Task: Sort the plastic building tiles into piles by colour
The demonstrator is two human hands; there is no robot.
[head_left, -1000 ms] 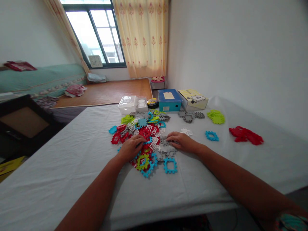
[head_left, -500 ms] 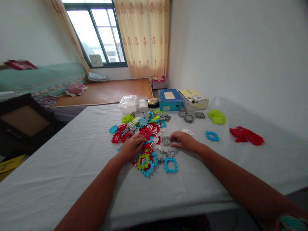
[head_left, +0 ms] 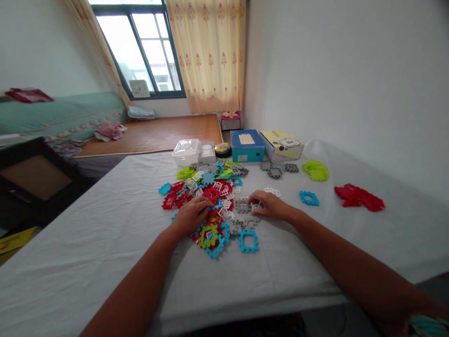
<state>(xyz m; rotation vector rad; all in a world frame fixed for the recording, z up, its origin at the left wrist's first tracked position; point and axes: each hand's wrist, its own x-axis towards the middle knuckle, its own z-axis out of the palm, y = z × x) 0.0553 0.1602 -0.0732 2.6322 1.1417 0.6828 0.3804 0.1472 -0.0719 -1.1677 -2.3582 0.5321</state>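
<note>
A mixed pile of plastic interlocking building pieces lies on the table between my hands. My left hand (head_left: 192, 215) rests on the pile's left side, fingers curled beside a red piece (head_left: 212, 194); whatever is under the fingertips is hidden. At the right edge, my right hand (head_left: 268, 205) pinches a small white lattice window piece (head_left: 256, 206) between thumb and fingers, over a grey toothed piece (head_left: 242, 205). Several white window pieces (head_left: 226, 204) lie across the pile. Nearer me are a lime toothed frame (head_left: 202, 237) and a blue square frame (head_left: 240, 243).
Set apart on the right are grey pieces (head_left: 275, 173), lime pieces (head_left: 315, 170), a blue frame (head_left: 300, 198), red pieces (head_left: 359, 197) and white window pieces (head_left: 272, 191). Behind stand a clear plastic box (head_left: 185, 152), a round tin (head_left: 222, 150), a blue box (head_left: 248, 152) and a yellow box (head_left: 284, 150).
A white window piece now shows between my right thumb and fingers, where it was not visible before. My left hand has stayed in place on the pile.
</note>
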